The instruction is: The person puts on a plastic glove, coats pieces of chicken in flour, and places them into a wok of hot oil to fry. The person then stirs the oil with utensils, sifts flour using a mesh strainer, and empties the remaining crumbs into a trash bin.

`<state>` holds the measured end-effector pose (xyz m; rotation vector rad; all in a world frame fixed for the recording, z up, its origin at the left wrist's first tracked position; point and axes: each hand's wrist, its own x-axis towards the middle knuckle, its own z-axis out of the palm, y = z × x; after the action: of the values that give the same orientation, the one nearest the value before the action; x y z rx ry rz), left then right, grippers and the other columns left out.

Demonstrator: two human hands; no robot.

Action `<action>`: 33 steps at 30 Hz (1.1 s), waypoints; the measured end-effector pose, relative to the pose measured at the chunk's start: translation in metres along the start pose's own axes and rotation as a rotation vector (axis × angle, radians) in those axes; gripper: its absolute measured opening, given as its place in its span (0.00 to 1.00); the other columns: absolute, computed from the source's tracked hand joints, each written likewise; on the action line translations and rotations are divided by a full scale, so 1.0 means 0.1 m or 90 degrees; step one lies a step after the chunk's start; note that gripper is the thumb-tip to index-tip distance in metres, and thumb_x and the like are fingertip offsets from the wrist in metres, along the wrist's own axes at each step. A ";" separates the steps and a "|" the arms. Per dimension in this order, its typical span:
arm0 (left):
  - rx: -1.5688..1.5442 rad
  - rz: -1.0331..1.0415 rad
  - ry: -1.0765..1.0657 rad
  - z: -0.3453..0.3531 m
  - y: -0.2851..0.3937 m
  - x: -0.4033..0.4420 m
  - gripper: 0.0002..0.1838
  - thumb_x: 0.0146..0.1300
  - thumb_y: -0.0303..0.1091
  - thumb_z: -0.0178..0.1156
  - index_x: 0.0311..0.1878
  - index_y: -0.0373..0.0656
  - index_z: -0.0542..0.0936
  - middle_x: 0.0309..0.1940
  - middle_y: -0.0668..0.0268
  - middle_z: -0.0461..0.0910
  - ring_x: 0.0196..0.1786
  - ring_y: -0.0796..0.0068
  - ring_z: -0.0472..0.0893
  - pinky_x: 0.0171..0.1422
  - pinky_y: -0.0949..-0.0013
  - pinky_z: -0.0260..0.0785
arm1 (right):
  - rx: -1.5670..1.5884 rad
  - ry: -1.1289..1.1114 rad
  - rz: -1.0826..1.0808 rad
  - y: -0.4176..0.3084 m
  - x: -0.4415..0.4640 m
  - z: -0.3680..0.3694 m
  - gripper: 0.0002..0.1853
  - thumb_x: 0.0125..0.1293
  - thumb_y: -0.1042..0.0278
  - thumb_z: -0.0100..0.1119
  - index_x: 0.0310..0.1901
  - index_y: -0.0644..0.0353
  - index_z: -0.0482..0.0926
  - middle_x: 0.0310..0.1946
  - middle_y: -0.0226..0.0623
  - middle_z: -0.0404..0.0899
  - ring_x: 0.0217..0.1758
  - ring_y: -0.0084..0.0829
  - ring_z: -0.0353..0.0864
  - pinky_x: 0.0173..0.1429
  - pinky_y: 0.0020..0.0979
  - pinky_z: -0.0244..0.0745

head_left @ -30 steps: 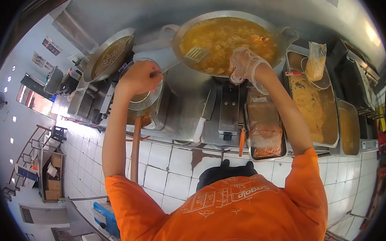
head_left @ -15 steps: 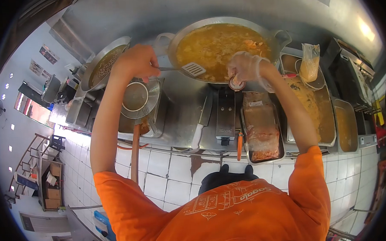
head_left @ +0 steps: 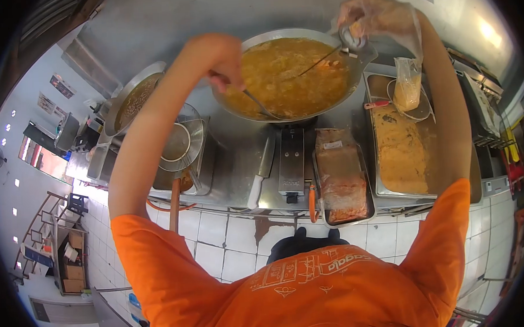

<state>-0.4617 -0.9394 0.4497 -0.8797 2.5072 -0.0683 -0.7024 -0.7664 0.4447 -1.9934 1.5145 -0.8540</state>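
Left hand [head_left: 225, 63]: fingers grasp a spatula [head_left: 255, 99], lowered at the pan's [head_left: 356, 77] near-left edge, hiding the pan's left rim. Right hand [head_left: 378, 18], gloved in clear plastic: fingers grip 1 round thermometer [head_left: 355, 38] above the pan's far-right rim, thin probe slanting over cloudy oil [head_left: 287, 74]. Left of pan: 1 mesh strainer [head_left: 175, 141]. Nearside: 1 white-handled knife [head_left: 266, 156], smooth steel counter [head_left: 229, 153], square-tiled floor [head_left: 215, 230].

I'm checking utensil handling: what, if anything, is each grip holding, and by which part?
The left grip holds a spatula by its handle; the gloved right grip holds what looks like a dial thermometer by its round head.
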 end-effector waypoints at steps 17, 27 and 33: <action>-0.044 -0.016 0.165 0.75 0.58 1.34 0.10 0.47 0.33 0.64 0.34 0.42 0.81 0.34 0.58 0.81 0.41 0.61 0.81 0.41 0.63 0.75 | -0.071 0.107 0.001 -0.08 -0.22 -0.62 0.24 0.47 0.45 0.67 0.36 0.58 0.76 0.31 0.29 0.74 0.35 0.19 0.72 0.42 0.23 0.68; -0.118 0.045 0.481 1.17 0.33 2.30 0.07 0.46 0.34 0.64 0.23 0.41 0.79 0.26 0.57 0.80 0.33 0.55 0.79 0.37 0.59 0.72 | -0.043 0.104 -0.004 0.31 -0.24 -0.70 0.24 0.48 0.46 0.65 0.37 0.58 0.76 0.32 0.29 0.74 0.36 0.20 0.72 0.41 0.23 0.67; -0.038 -0.011 0.432 0.98 0.44 2.47 0.11 0.55 0.33 0.58 0.42 0.42 0.77 0.36 0.56 0.80 0.42 0.58 0.80 0.40 0.60 0.75 | -0.048 0.162 -0.009 0.55 -0.28 -0.71 0.22 0.50 0.50 0.62 0.40 0.59 0.77 0.38 0.32 0.76 0.39 0.22 0.71 0.40 0.24 0.68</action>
<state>-0.6106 -1.0422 0.2500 -1.0318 3.1360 -0.3521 -0.7959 -0.7547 0.4495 -2.0110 1.6956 -1.1058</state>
